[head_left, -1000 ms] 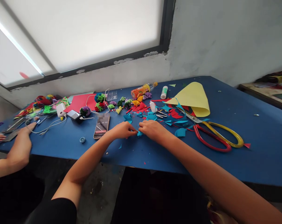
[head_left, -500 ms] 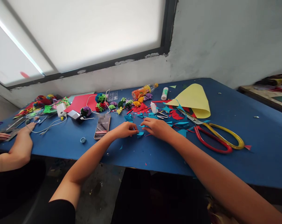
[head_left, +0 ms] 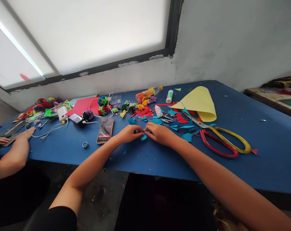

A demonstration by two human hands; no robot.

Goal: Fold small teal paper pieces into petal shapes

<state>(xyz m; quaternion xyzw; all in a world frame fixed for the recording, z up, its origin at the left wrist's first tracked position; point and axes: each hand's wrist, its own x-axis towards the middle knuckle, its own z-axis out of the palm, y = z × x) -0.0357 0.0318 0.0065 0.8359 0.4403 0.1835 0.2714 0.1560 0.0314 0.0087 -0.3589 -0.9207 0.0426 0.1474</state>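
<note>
A small piece of blue paper [head_left: 143,137] is pinched between my two hands, just above the blue table [head_left: 145,162]. My left hand [head_left: 131,133] has its thumb and fingers closed on the paper's left side. From the right, my right hand [head_left: 158,132] grips the same piece, its fingertips nearly meeting the left ones. Behind and beside the hands lie blue paper scraps [head_left: 157,120] and red paper scraps [head_left: 146,111]. A small white bottle [head_left: 158,111] is among them.
Scissors [head_left: 204,126] with red and yellow handles lie at right, beside rolled yellow paper [head_left: 200,102]. A phone [head_left: 105,131] is left of my hands. Behind are a drink bottle [head_left: 146,95], a glue stick [head_left: 169,96] and paper flowers [head_left: 104,106]. A co-worker's arm [head_left: 17,149] rests far left.
My hands have come together, the right moving slightly left, and their fingertips now close on the blue paper. The co-worker's arm has shifted a little left.
</note>
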